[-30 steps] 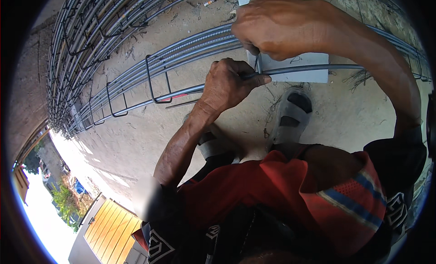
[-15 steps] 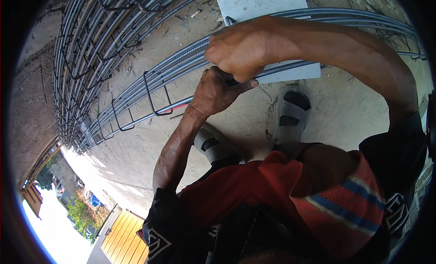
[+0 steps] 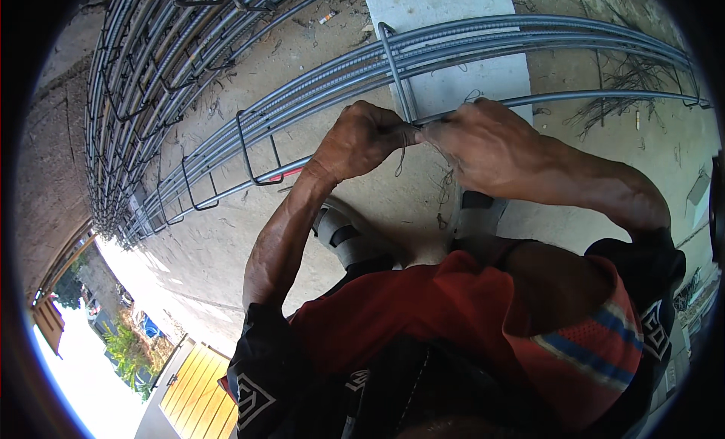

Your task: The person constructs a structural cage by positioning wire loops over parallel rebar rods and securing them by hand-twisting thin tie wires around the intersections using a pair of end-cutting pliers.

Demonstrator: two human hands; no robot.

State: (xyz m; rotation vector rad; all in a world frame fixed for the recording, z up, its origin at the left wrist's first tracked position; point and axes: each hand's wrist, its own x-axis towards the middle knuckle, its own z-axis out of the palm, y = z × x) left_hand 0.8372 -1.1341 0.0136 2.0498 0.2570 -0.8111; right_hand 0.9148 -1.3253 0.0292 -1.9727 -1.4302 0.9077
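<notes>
My left hand is closed, thumb and fingertips pinched on a thin tie wire whose looped end hangs below them. From the other side my right hand meets it, fingers pressed together at the same spot; the wire between the fingertips is mostly hidden. Both hands are at the near lower corner of a bent steel stirrup, which wraps around a bundle of long steel rebars. The single near rebar passes through that corner, behind my fingers.
A white board lies under the rebars. More stirrups hang around the bars on the left, beside a large stack of rebar cages. Loose tie wires lie on the concrete at the right. My sandalled feet stand close to the bars.
My right hand has come down and right from over the bars, uncovering the stirrup. My left hand has shifted slightly right, and the hanging wire loop now shows.
</notes>
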